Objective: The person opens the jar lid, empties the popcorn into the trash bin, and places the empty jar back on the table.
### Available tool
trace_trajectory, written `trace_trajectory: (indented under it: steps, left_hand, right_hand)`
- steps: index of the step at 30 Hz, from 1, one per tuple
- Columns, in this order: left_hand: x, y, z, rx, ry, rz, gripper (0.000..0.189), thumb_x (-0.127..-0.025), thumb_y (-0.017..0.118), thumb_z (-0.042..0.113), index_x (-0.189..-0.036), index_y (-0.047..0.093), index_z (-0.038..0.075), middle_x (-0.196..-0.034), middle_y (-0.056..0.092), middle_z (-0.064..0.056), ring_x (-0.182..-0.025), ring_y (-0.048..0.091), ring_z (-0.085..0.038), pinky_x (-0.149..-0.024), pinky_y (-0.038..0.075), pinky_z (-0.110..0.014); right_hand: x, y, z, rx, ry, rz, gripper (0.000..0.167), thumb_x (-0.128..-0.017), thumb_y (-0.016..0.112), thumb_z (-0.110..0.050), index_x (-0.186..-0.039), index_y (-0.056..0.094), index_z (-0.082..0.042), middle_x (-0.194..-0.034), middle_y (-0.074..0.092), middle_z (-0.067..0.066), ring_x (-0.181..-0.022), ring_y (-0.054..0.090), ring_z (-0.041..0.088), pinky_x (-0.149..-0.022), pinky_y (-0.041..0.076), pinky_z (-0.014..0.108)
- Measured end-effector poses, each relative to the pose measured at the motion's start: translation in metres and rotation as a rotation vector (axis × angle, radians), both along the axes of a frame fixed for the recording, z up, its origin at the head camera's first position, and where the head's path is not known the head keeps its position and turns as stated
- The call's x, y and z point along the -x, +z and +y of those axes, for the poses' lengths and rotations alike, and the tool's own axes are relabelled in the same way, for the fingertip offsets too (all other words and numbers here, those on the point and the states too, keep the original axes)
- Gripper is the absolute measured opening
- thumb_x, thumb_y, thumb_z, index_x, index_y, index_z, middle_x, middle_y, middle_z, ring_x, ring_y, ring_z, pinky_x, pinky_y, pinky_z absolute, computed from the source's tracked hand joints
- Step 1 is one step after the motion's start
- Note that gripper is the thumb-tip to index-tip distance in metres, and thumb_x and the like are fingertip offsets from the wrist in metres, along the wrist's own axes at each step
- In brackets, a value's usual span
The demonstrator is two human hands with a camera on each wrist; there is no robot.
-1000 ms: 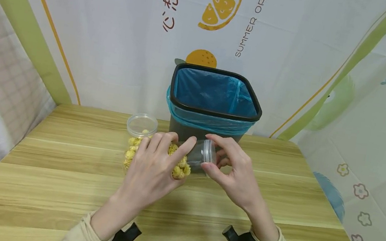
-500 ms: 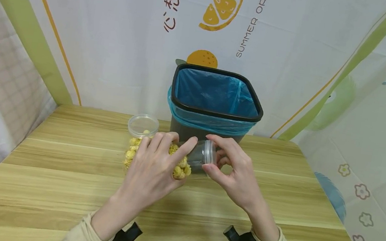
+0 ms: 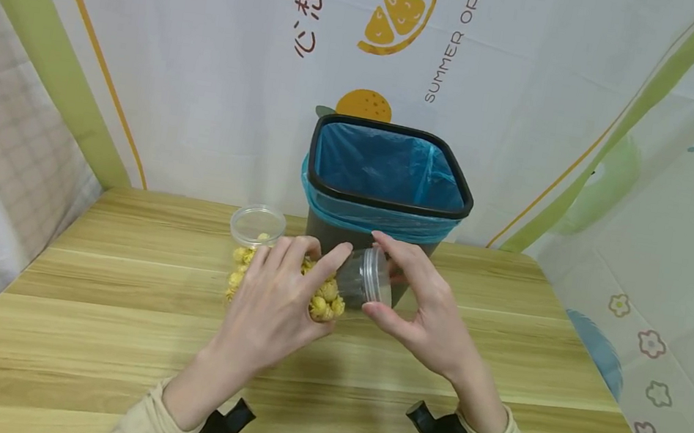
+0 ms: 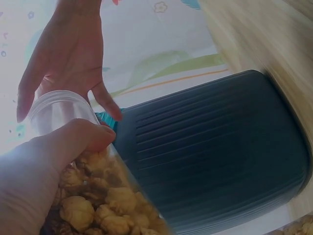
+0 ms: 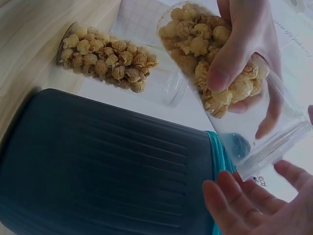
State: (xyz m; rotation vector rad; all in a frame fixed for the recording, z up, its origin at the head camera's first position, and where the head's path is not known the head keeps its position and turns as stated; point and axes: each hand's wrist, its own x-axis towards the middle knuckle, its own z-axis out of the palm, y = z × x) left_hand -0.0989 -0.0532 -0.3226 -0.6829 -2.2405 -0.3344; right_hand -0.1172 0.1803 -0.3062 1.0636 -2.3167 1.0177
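Note:
My left hand (image 3: pixel 275 299) grips a clear plastic jar of yellow popcorn (image 3: pixel 327 301), tilted with its ridged end pointing right. Thumb and fingers wrap round the jar's body, and popcorn fills the part nearer the palm. Beside the ridged end (image 3: pixel 378 276) is my right hand (image 3: pixel 427 309), its fingers spread and apart from the rim, as the right wrist view also shows. Whether a lid sits on that end I cannot tell. A second clear jar of popcorn (image 5: pixel 110 58) stands upright on the table, partly hidden behind my left hand in the head view.
A dark bin (image 4: pixel 210 156) with a black rim (image 3: pixel 389 203) and a blue liner (image 3: pixel 368 160) stands just beyond my hands. The wooden table (image 3: pixel 103 338) reaches back to a printed white curtain (image 3: pixel 206 78).
My right hand's fingers have opened away from the jar's ridged end, with the hand shifting slightly right. The left hand keeps its grip, and the jar has turned a little.

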Motion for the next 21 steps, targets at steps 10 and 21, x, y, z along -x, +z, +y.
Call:
trace_trajectory:
  steps: [10,21]
  left_hand:
    - [-0.0016,-0.0008,0.0015,0.033,0.018,0.04,0.099,-0.058,0.097,0.041,-0.143,0.048,0.027,-0.116,0.059,-0.01,-0.101,0.055,-0.029,-0.079,0.045,-0.04]
    - [-0.0006,-0.002,0.0021,0.052,0.032,0.125,0.098,-0.059,0.097,0.043,-0.143,0.05,0.025,-0.116,0.059,-0.012,-0.099,0.055,-0.031,-0.074,0.044,-0.041]
  right_hand:
    - [0.0002,-0.0016,0.0011,0.029,-0.078,-0.046,0.071,-0.098,0.055,-0.063,-0.15,0.05,-0.016,-0.127,0.063,0.006,-0.095,0.063,0.013,-0.079,0.059,0.031]
    - [-0.0011,0.0002,0.003,0.033,-0.084,-0.077,0.059,-0.1,0.058,-0.056,-0.145,0.055,-0.018,-0.119,0.066,0.005,-0.08,0.062,0.006,-0.07,0.058,0.025]
